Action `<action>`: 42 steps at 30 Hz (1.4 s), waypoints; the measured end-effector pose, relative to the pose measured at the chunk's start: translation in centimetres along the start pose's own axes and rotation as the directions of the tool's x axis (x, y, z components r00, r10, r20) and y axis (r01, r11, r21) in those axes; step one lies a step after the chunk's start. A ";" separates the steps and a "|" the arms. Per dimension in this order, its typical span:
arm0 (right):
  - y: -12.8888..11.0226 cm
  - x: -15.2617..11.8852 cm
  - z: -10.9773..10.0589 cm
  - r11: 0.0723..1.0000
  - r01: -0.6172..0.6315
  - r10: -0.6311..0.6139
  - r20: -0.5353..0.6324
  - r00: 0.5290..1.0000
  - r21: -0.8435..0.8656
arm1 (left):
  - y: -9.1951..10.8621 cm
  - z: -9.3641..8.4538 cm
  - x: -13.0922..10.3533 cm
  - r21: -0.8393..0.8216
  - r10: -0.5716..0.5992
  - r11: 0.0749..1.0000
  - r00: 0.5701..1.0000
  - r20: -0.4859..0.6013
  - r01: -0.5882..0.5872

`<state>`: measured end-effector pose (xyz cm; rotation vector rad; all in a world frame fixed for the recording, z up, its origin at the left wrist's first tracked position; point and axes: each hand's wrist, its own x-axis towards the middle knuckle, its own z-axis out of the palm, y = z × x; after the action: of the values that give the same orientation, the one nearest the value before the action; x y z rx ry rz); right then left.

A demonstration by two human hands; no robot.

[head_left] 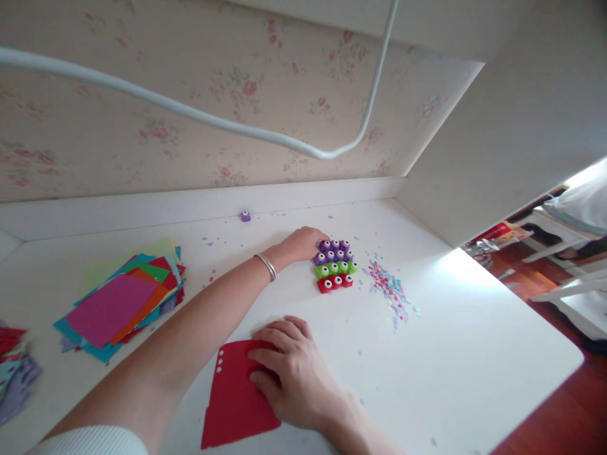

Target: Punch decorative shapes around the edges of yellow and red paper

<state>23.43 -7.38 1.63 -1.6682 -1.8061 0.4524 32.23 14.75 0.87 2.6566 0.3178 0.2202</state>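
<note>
My left hand [305, 244] reaches to the upper left corner of a block of small craft punches [334, 268], set in rows of purple, green and red. Its fingers are bent at a purple punch, and the fingertips are hidden, so its grip cannot be made out. A bracelet circles that wrist. My right hand [291, 373] lies with spread fingers on a sheet of red paper [237, 404], which has a few small shapes cut out along its upper left edge.
Coloured paper sheets [111, 309] are piled at the left, with more scraps [16, 373] at the far left edge. Confetti [389, 287] lies right of the punches. One purple punch [245, 216] stands near the wall. A white cable [284, 140] hangs across the top.
</note>
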 end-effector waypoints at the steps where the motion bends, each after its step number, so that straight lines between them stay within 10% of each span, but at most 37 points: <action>1: 0.0 0.0 0.0 1.000 -0.001 0.001 0.002 1.000 0.001 | 0.1 0.1 0.0 0.006 0.014 1.000 1.000 0.004 -0.014; 7: 0.0 0.0 -0.1 1.000 0.004 -0.004 0.006 1.000 0.005 | 0.1 -0.7 -1.2 0.107 0.015 0.994 0.996 -0.083 -0.006; 16: -0.3 -0.2 0.0 0.997 -0.075 0.075 0.035 0.997 0.007 | -5.6 -6.7 -6.3 0.339 -0.248 0.865 0.902 -0.354 0.371; 27: 0.2 -0.4 0.5 0.991 -0.105 0.110 -0.064 0.992 0.087 | -9.1 -8.6 -9.6 0.453 -0.396 0.789 0.907 -0.141 0.415; 34: 0.7 -0.4 0.8 0.915 -0.202 0.269 -0.153 0.951 0.350 | -7.4 -9.9 -14.5 0.448 -0.410 0.805 0.910 -0.055 0.390; 39: 1.5 -0.3 0.8 0.647 -0.271 0.470 -0.093 0.877 0.713 | -2.8 -8.5 -22.2 0.371 -0.354 0.862 0.934 -0.045 0.345; 42: 1.6 -0.1 0.4 0.699 -0.282 0.442 -0.087 0.893 0.657 | 0.1 -6.9 -27.0 0.242 -0.337 0.908 0.939 -0.066 0.343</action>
<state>24.39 -7.19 0.30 -1.4928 -0.9618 0.8812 4.88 10.56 4.29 2.7845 0.8595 0.1033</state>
